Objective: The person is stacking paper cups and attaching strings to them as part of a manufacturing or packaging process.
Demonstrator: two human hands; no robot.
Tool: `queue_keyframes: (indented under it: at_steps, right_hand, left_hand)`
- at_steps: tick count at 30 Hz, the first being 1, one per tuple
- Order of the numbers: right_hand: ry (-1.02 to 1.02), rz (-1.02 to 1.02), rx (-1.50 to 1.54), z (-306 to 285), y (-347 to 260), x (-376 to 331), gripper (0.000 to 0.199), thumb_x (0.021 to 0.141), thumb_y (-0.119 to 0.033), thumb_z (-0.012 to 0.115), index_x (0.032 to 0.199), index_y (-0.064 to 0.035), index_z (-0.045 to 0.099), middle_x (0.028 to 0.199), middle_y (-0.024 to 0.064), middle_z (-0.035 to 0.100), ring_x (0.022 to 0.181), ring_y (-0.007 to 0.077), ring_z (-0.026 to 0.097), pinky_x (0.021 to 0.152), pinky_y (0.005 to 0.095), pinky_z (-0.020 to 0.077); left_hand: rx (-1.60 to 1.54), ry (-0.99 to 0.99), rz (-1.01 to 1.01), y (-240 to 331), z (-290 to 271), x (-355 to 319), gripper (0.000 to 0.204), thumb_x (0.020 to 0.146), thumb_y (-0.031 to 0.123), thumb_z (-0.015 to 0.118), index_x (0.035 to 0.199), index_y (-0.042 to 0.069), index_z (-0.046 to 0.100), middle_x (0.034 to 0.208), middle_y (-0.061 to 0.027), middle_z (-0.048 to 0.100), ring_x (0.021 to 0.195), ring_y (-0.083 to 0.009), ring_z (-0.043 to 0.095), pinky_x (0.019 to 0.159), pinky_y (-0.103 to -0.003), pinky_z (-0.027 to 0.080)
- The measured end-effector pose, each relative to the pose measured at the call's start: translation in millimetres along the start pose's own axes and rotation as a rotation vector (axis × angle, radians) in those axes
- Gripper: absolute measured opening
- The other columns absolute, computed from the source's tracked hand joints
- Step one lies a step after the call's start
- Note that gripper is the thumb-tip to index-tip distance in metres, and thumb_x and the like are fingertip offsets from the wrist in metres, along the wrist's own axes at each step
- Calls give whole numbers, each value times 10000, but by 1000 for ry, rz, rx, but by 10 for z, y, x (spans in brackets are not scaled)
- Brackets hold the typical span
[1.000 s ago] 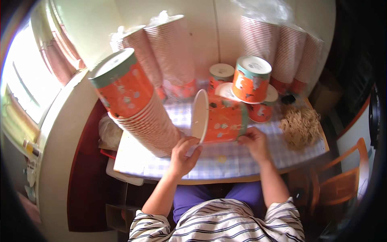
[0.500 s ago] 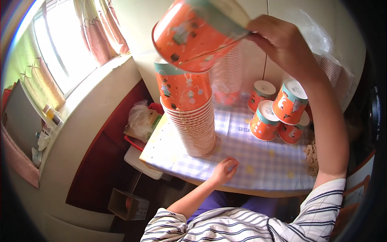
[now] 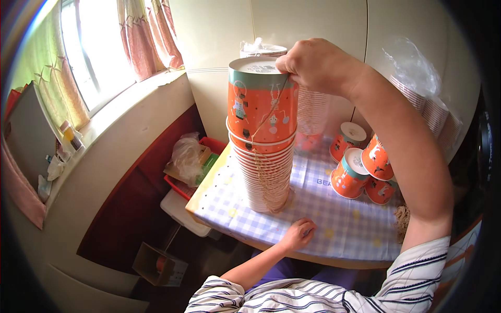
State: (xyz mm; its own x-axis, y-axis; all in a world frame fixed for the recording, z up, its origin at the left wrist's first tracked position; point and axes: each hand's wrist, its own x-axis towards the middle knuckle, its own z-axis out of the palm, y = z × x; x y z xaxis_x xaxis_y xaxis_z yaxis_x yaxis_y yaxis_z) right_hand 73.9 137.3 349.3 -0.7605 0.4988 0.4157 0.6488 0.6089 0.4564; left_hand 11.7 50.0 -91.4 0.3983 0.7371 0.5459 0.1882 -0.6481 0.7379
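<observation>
The right hand (image 3: 318, 65) is raised in the upper middle of the frame, its fingers curled down over the rim of the top cup (image 3: 262, 101), an orange paper cup with a teal band and small white figures, turned bottom up. The fingers are pressed together on the far edge of that cup's base, and a thin length of brown twine (image 3: 266, 156) runs down from under them along the front of the cups. The top cup sits as the cap of a tall stack of cups (image 3: 266, 175), nested upside down, whose white rims show as close rings. The stack stands on the surface (image 3: 339, 224), which is covered by a blue and white checked cloth, just left of the frame's centre.

The left hand (image 3: 298, 233) rests low in the frame on the near edge of the surface, just beside the foot of the stack, fingers loosely curled into a half fist; whether it pinches the end of the twine cannot be told.

To the right of the stack, partly behind the right forearm, a few loose orange cups (image 3: 360, 169) lie and stand together. Further stacks wrapped in clear plastic (image 3: 428, 99) lean against the wall at the upper right. A tangle of twine (image 3: 402, 219) lies at the right edge of the surface. Left of the surface, a crumpled plastic bag (image 3: 185, 156) sits in a red crate.
</observation>
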Motion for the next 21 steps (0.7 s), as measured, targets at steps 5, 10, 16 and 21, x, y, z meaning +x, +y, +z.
queue_keyframes:
  at_steps: [5, 10, 16, 21]
  right_hand:
    - [-29, 10, 6, 57, -38, 14, 166, 744, -11, 567, 819, -93, 690, 827, 110, 676, 804, 274, 660, 732, 372, 531]
    - [-62, 29, -5, 90, -54, -6, 169, 755, -19, 569, 840, -95, 693, 833, 107, 678, 828, 265, 664, 745, 370, 531]
    - [-27, -3, -14, 115, -108, -65, 168, 792, -41, 545, 875, -89, 683, 838, 106, 681, 845, 254, 670, 755, 360, 538]
    - [24, -23, -39, 245, -96, -134, 173, 815, -54, 522, 883, -87, 679, 848, 115, 677, 854, 247, 671, 744, 359, 543]
  left_hand:
    - [-26, 4, -58, 32, -23, 6, 134, 783, 45, 612, 914, 27, 632, 939, -142, 600, 879, -331, 597, 754, -379, 495]
    - [-26, -10, -72, 43, -19, 14, 136, 787, 47, 606, 918, 26, 633, 941, -140, 601, 876, -331, 598, 749, -376, 496]
    - [-28, -13, -80, 66, -30, 20, 137, 790, 48, 603, 922, 24, 632, 944, -141, 601, 869, -327, 599, 723, -372, 503]
    - [-20, -6, -80, 66, -20, 17, 125, 785, 42, 601, 904, 19, 632, 934, -150, 601, 843, -338, 598, 711, -385, 506]
